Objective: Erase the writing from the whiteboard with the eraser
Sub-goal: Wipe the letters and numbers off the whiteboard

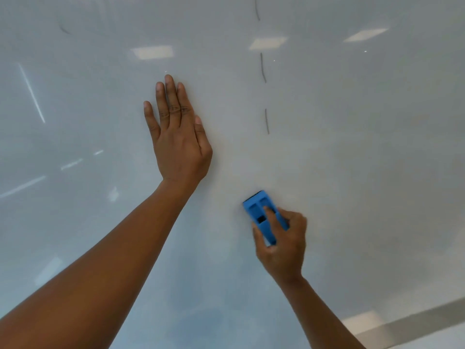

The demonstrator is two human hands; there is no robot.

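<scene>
Up close, right hand (pixel 281 244) gripping blue eraser (pixel 261 212) on whiteboard (pixel 352 172), left hand (pixel 177 132) flat, fingers straight

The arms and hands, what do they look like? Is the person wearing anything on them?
Both arms are bare as far as the picture shows: no sleeves, gloves or watch. The left hand shows no rings, with short plain nails. The right hand looks bare too, with no bracelet at the wrist.
</scene>
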